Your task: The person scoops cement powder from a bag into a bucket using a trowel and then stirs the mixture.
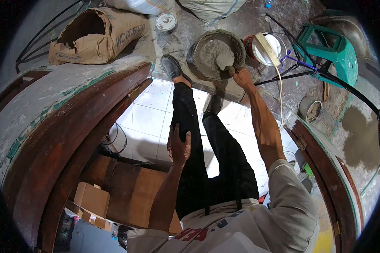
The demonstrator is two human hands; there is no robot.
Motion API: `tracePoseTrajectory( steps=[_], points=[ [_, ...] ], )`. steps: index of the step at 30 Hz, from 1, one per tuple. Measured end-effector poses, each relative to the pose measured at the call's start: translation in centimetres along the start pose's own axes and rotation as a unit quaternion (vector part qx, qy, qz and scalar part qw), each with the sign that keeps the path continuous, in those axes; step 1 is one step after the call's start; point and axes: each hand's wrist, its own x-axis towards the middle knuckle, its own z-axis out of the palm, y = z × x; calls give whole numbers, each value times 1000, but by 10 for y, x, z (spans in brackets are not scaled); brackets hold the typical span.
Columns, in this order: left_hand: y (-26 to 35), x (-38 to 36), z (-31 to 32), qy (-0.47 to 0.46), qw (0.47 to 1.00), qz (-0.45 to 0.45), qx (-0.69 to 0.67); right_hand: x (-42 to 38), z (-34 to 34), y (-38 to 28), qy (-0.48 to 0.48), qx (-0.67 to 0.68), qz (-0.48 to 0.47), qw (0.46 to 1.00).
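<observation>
My right hand (240,77) is closed around the handle of a trowel (225,60) at the near rim of a round black tub (193,62). Pale grey mortar covers the trowel, so its blade is hard to make out. Wet grey cement mix (209,52) lies in the tub around it. My left hand (178,145) rests on my left leg near the knee, fingers spread and holding nothing.
An open paper cement bag (126,36) lies at upper left, near a small lidded tub (166,22). Right of the mixing tub stand a white bucket (272,48), a green stool (340,55) and a small can (310,109). Wooden door frames (84,122) flank me; white tiles (150,114) lie below.
</observation>
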Motion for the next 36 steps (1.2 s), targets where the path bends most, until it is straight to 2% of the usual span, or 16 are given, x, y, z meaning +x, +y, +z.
tracePoseTrajectory(
  steps=[2,5,8,10,13,14,16,17,19,23,24,26,28,31,34,36],
  points=[
    [0,0,0,2,1000,6,-2,-3,-2,-8,-14,-11,7,1000],
    [0,1,1,2,1000,1,-4,-5,-9,-13,-1,-65,-68,996],
    [2,-1,1,2,1000,-5,-3,-2,-5,-5,-12,-43,-26,999],
    [4,0,2,6,1000,-4,-4,0,0,4,76,-202,-240,946],
    [6,0,0,6,1000,-8,-2,-2,0,0,153,-176,-263,936],
    [8,1,0,4,1000,-13,-1,4,-4,0,154,-178,-265,935],
    [6,1,1,18,1000,-1,3,13,-7,4,47,-203,-274,939],
    [4,0,4,32,999,12,6,14,1,8,46,-205,-275,938],
    [2,0,11,44,999,15,-4,20,10,2,76,-287,-165,941],
    [6,0,4,32,999,-5,-5,13,-2,-32,35,-332,-144,931],
    [7,1,4,34,999,-6,-7,15,-8,-45,8,-283,-48,958],
    [6,-1,3,45,999,8,-8,8,-10,-68,-24,-229,48,972],
    [7,-1,3,34,999,-10,-13,-8,-21,-93,77,-235,25,969],
    [14,1,-8,16,999,-23,-29,-17,-32,-107,30,-234,28,971],
    [23,4,-16,9,999,-20,-45,-13,-26,-67,28,-210,28,977],
    [28,4,-25,-11,999,-35,-40,-43,-47,-94,121,-55,54,990]
  ],
)
